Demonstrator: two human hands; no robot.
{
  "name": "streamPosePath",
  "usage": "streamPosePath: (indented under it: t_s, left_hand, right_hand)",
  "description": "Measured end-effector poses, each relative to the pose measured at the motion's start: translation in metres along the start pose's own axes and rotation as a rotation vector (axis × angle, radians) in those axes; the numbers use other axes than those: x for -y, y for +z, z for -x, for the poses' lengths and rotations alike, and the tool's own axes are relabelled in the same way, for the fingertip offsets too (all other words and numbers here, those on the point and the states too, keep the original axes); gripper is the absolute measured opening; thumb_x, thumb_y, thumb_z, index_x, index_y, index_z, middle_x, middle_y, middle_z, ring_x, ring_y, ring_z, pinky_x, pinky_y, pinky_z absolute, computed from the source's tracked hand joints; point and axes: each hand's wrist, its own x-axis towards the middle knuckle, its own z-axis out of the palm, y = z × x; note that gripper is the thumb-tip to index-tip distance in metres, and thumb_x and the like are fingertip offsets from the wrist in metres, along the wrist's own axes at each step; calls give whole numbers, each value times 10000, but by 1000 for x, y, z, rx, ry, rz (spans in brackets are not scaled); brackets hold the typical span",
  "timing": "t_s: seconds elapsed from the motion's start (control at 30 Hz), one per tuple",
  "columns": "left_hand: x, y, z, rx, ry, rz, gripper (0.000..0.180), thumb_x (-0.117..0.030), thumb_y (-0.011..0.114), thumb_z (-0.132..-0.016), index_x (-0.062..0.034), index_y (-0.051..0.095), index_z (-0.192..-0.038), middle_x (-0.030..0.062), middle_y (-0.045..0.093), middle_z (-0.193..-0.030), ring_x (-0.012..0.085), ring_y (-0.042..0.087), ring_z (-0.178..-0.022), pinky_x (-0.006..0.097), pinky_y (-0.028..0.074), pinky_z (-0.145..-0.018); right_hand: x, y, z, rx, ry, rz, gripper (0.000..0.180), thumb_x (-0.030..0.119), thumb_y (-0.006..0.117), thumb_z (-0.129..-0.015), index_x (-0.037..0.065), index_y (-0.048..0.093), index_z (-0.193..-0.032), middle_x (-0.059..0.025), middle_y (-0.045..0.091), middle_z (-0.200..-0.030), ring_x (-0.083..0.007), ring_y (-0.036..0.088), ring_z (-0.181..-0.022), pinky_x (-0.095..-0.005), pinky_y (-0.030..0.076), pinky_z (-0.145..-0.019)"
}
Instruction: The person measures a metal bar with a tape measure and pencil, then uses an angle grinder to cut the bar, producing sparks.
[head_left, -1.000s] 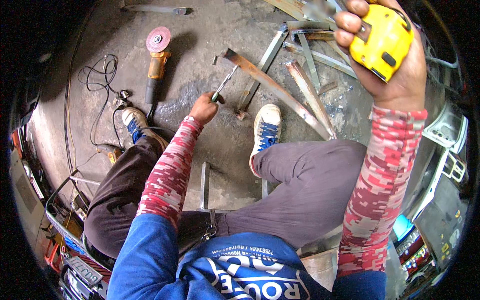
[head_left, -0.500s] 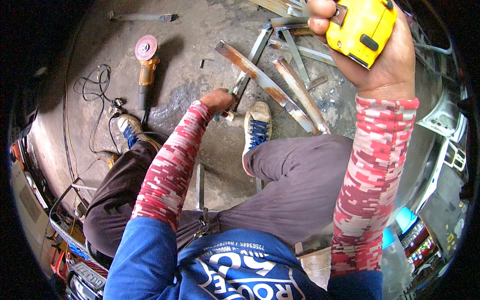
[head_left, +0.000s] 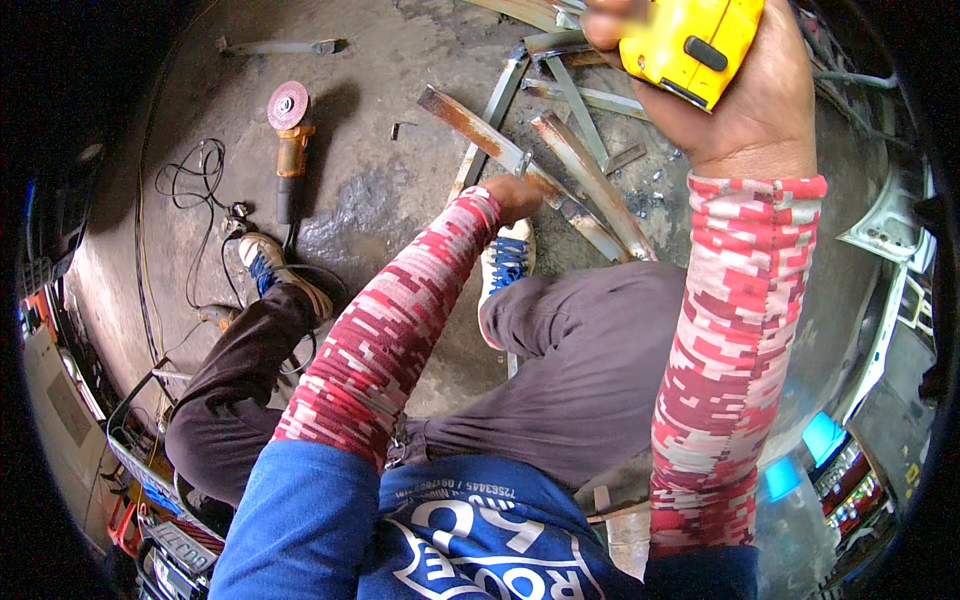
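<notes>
In my raised right hand (head_left: 755, 125), at the upper right, is a yellow tape measure (head_left: 690, 50). My fingers wrap round its case, and the top of it runs out of view. My left hand (head_left: 514, 199) is low over the floor, closed round a slim thing whose grey tip (head_left: 524, 162) shows above the fingers; its kind cannot be made out. Just beyond that hand lies a rusty flat steel bar (head_left: 462, 118), crossing a grey square metal tube (head_left: 497, 92). Another rusty steel bar (head_left: 585, 175) rests to its right. My left fingers are mostly hidden from above.
An orange angle grinder (head_left: 292, 150) with a pink disc lies on the concrete floor at left, its black cable (head_left: 205, 180) coiled beside it. More metal pieces (head_left: 580, 105) are piled at the top. My shoes (head_left: 508, 262) stand close to the bars. A car's plate (head_left: 185, 545) shows lower left.
My left hand has moved right and slightly up, closer to the rusty bars. The tape measure in my right hand has shifted a little up and left in view.
</notes>
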Motion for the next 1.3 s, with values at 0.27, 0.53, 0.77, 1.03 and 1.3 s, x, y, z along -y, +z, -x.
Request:
streamPosePath:
  t_s: [0.27, 0.53, 0.77, 1.03, 1.3]
  left_hand:
    - [-55, -12, 36, 39, -36, -38, 490, -266, 449, -959, 66, 685, -1231, 243, 728, -1148, 307, 690, -1032, 471, 529, -899]
    - [-62, -10, 14, 76, 50, -217, 498, -258, 410, -989, 80, 667, -1248, 263, 686, -1270, 329, 663, -1162, 462, 479, -1046]
    - [-27, 31, -58, -95, 115, -259, 372, -188, 518, -954, -4, 743, -1186, 221, 739, -1206, 344, 728, -1115, 433, 583, -924]
    - [-38, 78, -43, -405, -261, 258, 435, -311, 671, -859, 67, 745, -1059, 291, 736, -1105, 387, 726, -1088, 443, 575, -910]
    - [24, 80, 20, -493, -183, 523, 406, -282, 701, -813, -9, 769, -1105, 283, 747, -1069, 401, 734, -1048, 438, 554, -947]
  right_hand:
    - [0, -5, 1, 31, -65, 41, 382, 359, 622, -1010, -7, 664, -1110, -76, 704, -812, -218, 690, -681, -347, 586, -590]
    - [-1, 0, -2, -77, 55, -52, 370, 380, 677, -976, 22, 675, -1069, -63, 681, -798, -218, 659, -682, -338, 543, -601]
    - [4, -2, 1, -68, 38, -73, 345, 367, 666, -989, 33, 675, -1077, -59, 684, -808, -229, 662, -677, -364, 547, -592]
    - [5, -1, 2, -96, 81, -149, 332, 363, 656, -998, 41, 682, -1074, -60, 688, -804, -234, 666, -673, -368, 554, -579]
    - [4, 4, -3, -89, 60, -102, 329, 387, 669, -990, 61, 689, -1025, -55, 679, -786, -229, 665, -673, -368, 549, -589]
